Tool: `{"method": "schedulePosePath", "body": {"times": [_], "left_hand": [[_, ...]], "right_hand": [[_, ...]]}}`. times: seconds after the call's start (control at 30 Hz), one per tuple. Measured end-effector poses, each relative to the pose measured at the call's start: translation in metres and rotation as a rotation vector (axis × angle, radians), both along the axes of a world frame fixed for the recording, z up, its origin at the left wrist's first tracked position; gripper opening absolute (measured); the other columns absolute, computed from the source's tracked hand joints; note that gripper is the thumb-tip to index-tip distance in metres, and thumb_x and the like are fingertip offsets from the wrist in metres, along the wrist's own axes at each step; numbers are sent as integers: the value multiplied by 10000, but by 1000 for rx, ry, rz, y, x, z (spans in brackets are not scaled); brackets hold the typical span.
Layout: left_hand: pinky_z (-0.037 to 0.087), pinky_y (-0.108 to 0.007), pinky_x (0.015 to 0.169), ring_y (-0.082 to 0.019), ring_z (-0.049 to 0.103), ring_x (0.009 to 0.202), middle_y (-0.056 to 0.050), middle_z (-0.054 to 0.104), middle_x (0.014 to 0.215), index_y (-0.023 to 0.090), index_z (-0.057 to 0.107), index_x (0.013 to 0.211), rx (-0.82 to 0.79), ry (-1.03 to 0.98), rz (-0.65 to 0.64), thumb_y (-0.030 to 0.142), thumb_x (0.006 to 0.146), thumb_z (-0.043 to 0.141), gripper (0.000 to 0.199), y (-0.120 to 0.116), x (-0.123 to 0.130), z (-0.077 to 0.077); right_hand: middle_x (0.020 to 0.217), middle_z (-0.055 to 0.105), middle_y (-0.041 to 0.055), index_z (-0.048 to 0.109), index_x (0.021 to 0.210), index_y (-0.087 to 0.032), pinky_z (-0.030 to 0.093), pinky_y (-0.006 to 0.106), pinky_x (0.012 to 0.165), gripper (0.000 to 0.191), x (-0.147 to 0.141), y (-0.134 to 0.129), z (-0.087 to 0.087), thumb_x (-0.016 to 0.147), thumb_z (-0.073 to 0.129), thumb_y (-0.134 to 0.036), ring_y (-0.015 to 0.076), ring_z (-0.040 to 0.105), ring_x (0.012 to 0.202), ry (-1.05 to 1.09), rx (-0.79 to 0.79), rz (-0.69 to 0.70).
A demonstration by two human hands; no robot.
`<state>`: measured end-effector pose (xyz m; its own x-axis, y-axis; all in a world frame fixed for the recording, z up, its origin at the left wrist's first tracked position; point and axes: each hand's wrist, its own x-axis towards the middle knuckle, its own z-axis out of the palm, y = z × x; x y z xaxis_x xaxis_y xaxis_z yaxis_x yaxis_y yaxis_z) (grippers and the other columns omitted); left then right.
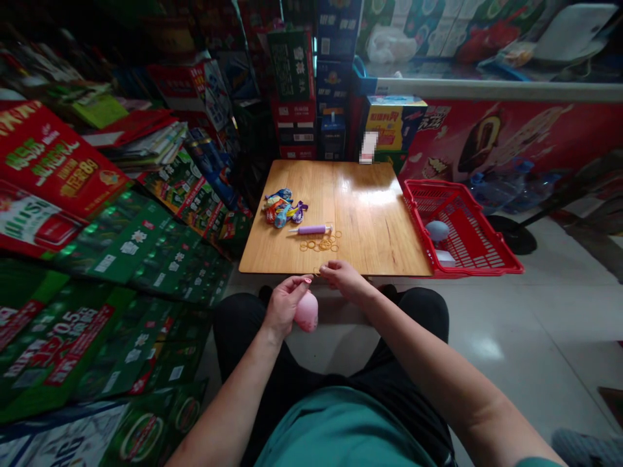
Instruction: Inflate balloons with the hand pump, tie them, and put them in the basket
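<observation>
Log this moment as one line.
left hand: holding inflated pink balloon; right hand: holding thin band; table: purple pump, yellow bands, uninflated balloons; red basket: bluish balloon

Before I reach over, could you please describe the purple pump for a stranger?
Find the wooden table. On its left half, between the limp balloons and the yellow rings, lies the purple pump. Unlike them, it is a straight tube, pointed at one end.

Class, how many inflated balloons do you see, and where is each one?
2. A pink balloon is in the person's left hand, and a pale blue balloon lies in the red basket beside the table. Others could be hidden behind the basket's wall.
</observation>
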<state>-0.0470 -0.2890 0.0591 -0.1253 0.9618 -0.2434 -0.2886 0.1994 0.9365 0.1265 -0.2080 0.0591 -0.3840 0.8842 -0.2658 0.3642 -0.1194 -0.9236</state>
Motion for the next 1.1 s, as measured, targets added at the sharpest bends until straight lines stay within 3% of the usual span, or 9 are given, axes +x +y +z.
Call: {"method": "schedulePosePath", "body": {"times": [0.1, 0.2, 0.33, 0.53, 0.73, 0.93, 1.1], "left_hand": [[514, -253, 656, -132, 656, 722, -104, 773, 1144, 177, 772, 920, 6, -44, -23, 438, 766, 875, 320, -4, 6, 5], [515, -260, 651, -151, 661, 717, -89, 782, 990, 174, 781, 928, 11, -49, -51, 434, 768, 874, 319, -11, 12, 8], [515, -273, 664, -172, 673, 728, -68, 775, 886, 174, 794, 906, 34, -2, -35, 429, 762, 873, 304, -19, 17, 11], [530, -291, 723, -197, 699, 774, -73, 784, 847, 169, 826, 868, 75, 126, 8, 356, 744, 879, 231, -23, 21, 16], [533, -275, 686, -177, 706, 720, -55, 773, 807, 165, 770, 878, 95, 154, 53, 339, 718, 914, 277, -19, 23, 18], [568, -305, 716, -208, 747, 750, -101, 792, 839, 131, 759, 926, 85, 102, 108, 380, 693, 940, 387, -13, 22, 20], [573, -310, 744, -203, 750, 782, -105, 806, 905, 134, 769, 940, 105, 45, 180, 371, 683, 942, 390, -11, 20, 23]], "right_hand": [[658, 458, -47, 525, 764, -195, 327, 235, 536, 414, 3, -25, 11, 858, 662, -574, 88, 377, 550, 270, -163, 1], [627, 437, -61, 557, 755, -179, 257, 231, 522, 452, 7, -41, 18, 759, 810, -553, 76, 342, 548, 501, -335, -45], [606, 455, -54, 587, 733, -167, 228, 237, 523, 430, 10, -53, 25, 725, 848, -509, 76, 347, 551, 527, -377, -68], [590, 411, -67, 509, 682, -190, 208, 247, 523, 443, 10, -60, 26, 737, 810, -512, 75, 314, 540, 553, -339, -122], [625, 467, -60, 547, 746, -190, 260, 255, 548, 392, 4, -61, 32, 803, 758, -515, 88, 354, 565, 509, -188, -167], [677, 505, -53, 549, 806, -193, 293, 250, 565, 377, 1, -67, 52, 870, 717, -525, 92, 390, 593, 538, -114, -61], [673, 534, -57, 582, 827, -186, 288, 240, 539, 304, 8, -65, 55, 815, 773, -424, 81, 404, 562, 454, -119, 7]]}}
